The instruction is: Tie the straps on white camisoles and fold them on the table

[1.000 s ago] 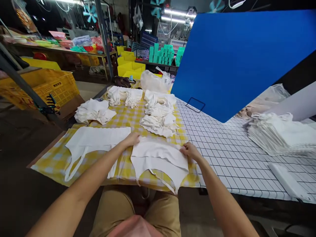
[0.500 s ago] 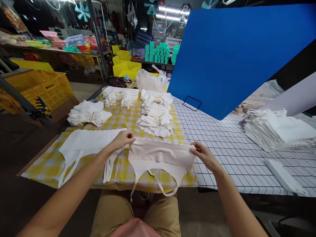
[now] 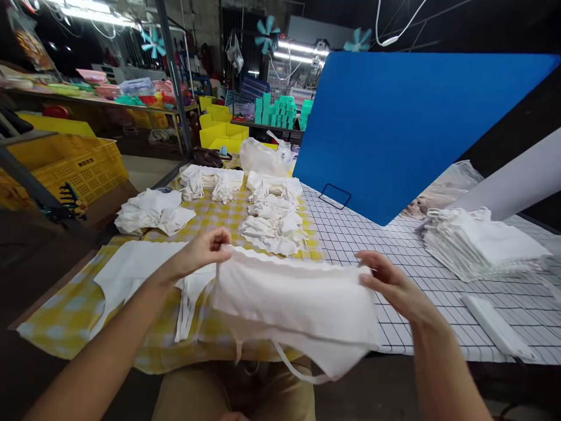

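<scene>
A white strapped top, like a camisole bra (image 3: 298, 298), is stretched wide between my hands, its scalloped edge away from me and its straps hanging toward my lap. My left hand (image 3: 204, 252) pinches its left corner. The right corner is pinched between the thumb and fingers of my right hand (image 3: 394, 285). The top is lifted and slightly blurred over the front edge of the table. Beside it on the left, a second white top (image 3: 135, 260) lies flat on the yellow checked cloth (image 3: 56, 327), partly behind my left forearm.
Folded white tops (image 3: 274, 225) and a crumpled white pile (image 3: 153, 210) lie farther back. On the right are a leaning blue board (image 3: 416, 128), a stack of white garments (image 3: 477, 242) and a long white object (image 3: 497, 327). A yellow crate (image 3: 83, 169) stands left of the table.
Both hands have raised the top off the cloth and drawn it wider, the right hand moving right and the left slightly left. The camera view has tilted up a little.
</scene>
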Demonstrator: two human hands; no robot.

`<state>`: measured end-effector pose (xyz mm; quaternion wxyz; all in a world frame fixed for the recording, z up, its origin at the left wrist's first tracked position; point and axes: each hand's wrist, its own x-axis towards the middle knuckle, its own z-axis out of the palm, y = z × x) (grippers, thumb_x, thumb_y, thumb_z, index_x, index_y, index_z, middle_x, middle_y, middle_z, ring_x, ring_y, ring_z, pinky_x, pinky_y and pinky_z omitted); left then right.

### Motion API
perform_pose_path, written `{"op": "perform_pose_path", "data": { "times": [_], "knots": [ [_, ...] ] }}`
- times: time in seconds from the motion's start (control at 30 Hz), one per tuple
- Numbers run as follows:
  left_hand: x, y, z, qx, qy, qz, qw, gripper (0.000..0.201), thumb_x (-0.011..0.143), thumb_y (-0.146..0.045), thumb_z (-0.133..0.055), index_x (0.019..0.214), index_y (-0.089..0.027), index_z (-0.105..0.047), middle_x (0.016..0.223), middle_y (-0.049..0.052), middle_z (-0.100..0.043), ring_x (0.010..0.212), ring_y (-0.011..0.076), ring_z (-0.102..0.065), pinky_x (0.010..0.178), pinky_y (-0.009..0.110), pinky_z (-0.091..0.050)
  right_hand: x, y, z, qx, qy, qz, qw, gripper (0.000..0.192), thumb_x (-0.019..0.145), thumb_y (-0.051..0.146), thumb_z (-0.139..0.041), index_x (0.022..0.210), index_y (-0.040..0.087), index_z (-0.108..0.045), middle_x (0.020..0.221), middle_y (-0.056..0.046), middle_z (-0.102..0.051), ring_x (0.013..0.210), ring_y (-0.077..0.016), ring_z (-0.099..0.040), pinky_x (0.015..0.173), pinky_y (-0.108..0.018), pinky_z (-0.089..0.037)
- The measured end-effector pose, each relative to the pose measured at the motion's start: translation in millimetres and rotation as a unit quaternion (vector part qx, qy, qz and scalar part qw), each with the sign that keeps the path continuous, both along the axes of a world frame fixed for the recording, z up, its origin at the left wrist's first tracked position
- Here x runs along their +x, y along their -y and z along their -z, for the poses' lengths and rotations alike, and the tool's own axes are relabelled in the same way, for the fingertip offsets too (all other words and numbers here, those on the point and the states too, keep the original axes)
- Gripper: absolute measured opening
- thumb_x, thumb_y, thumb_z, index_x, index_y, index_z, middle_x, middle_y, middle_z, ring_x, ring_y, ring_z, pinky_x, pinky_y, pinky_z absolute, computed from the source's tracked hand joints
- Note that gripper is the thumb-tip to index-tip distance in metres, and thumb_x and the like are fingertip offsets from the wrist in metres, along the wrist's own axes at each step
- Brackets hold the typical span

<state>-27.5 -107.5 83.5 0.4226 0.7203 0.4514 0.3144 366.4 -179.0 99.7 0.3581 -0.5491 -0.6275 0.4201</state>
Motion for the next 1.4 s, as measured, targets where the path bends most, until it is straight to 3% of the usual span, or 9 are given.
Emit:
{"op": "perform_pose_path", "data": {
  "times": [0.17,0.27,0.5,0.67,0.87,0.97,1.17,1.27,1.4],
  "knots": [
    [38,-41,104.2,-0.003,-0.231,-0.11,0.967,0.041,0.062,-0.001,-0.044,0.1,-0.016,-0.053,0.081,0.002,-0.059,0.076,0.016,-0.056,0.069,0.025,-0.044,-32,-62,96.0,-0.09,0.177,0.151,0.968,0.031,0.066,0.023,-0.057,0.097,0.018,-0.058,0.069,0.001,-0.049,0.061,-0.0136,-0.048,0.058,-0.026,-0.042],
    [49,-46,129.6,0.004,-0.253,-0.125,0.959,0.051,0.064,0.003,-0.042,0.111,-0.015,-0.05,0.098,0.007,-0.061,0.094,0.0194,-0.056,0.082,0.028,-0.042,-44,-74,132.6,-0.076,0.207,0.216,0.951,0.034,0.07,0.023,-0.046,0.102,0.015,-0.056,0.066,0.0,-0.048,0.062,-0.0162,-0.048,0.061,-0.029,-0.041],
    [42,-60,115.3,0.067,-0.244,-0.17,0.952,0.051,0.07,-0.002,-0.042,0.119,-0.015,-0.045,0.095,0.006,-0.062,0.092,0.0204,-0.058,0.082,0.029,-0.044,-43,-83,134.5,0.024,0.238,0.264,0.934,0.04,0.081,0.027,-0.032,0.117,0.017,-0.046,0.084,-0.006,-0.055,0.076,-0.0199,-0.051,0.071,-0.032,-0.04],
    [52,-54,126.5,0.127,-0.345,-0.178,0.913,0.057,0.074,-0.003,-0.041,0.13,-0.012,-0.039,0.117,0.015,-0.053,0.108,0.0255,-0.051,0.09,0.036,-0.04,-61,-93,136.6,0.071,0.283,0.241,0.926,0.04,0.079,0.019,-0.037,0.117,0.014,-0.05,0.109,-0.014,-0.051,0.092,-0.0246,-0.051,0.079,-0.038,-0.038],
    [67,-8,157.9,0.212,-0.384,-0.001,0.899,0.054,0.085,-0.036,-0.045,0.136,-0.024,-0.031,0.145,0.008,-0.027,0.134,0.0274,-0.02,0.107,0.049,-0.019,-91,-36,163.4,0.162,0.39,0.032,0.906,0.043,0.087,0.031,-0.036,0.128,0.019,-0.045,0.132,-0.013,-0.044,0.119,-0.0263,-0.04,0.091,-0.042,-0.037],
    [66,8,165.2,0.213,-0.39,0.014,0.896,0.052,0.087,-0.041,-0.041,0.136,-0.028,-0.032,0.146,0.005,-0.024,0.135,0.0261,-0.017,0.107,0.053,-0.015,-75,2,178.6,0.136,0.433,-0.069,0.888,0.046,0.089,0.039,-0.034,0.134,0.027,-0.038,0.141,-0.005,-0.037,0.131,-0.0236,-0.028,0.1,-0.045,-0.029],
    [62,25,159.3,0.172,-0.411,0.019,0.895,0.056,0.085,-0.041,-0.045,0.137,-0.026,-0.031,0.147,0.009,-0.018,0.135,0.0302,-0.013,0.105,0.058,-0.013,-27,58,173.6,0.146,0.424,0.019,0.894,0.036,0.089,0.037,-0.038,0.118,0.024,-0.055,0.123,-0.01,-0.054,0.118,-0.0272,-0.045,0.091,-0.044,-0.04],
    [66,36,158.8,0.17,-0.408,0.035,0.896,0.057,0.085,-0.041,-0.045,0.138,-0.026,-0.029,0.148,0.009,-0.017,0.135,0.0306,-0.013,0.104,0.059,-0.013,-51,83,165.2,0.191,0.401,0.064,0.894,0.027,0.087,0.036,-0.042,0.102,0.022,-0.061,0.102,-0.011,-0.061,0.097,-0.0266,-0.056,0.077,-0.041,-0.046],
    [67,47,162.7,0.189,-0.398,0.046,0.897,0.053,0.087,-0.039,-0.042,0.137,-0.027,-0.031,0.147,0.008,-0.02,0.135,0.0291,-0.014,0.104,0.058,-0.014,-105,103,169.3,0.197,0.404,-0.001,0.894,0.014,0.084,0.03,-0.046,0.089,0.027,-0.058,0.087,-0.006,-0.06,0.079,-0.0239,-0.057,0.067,-0.038,-0.046]
  ]
}}
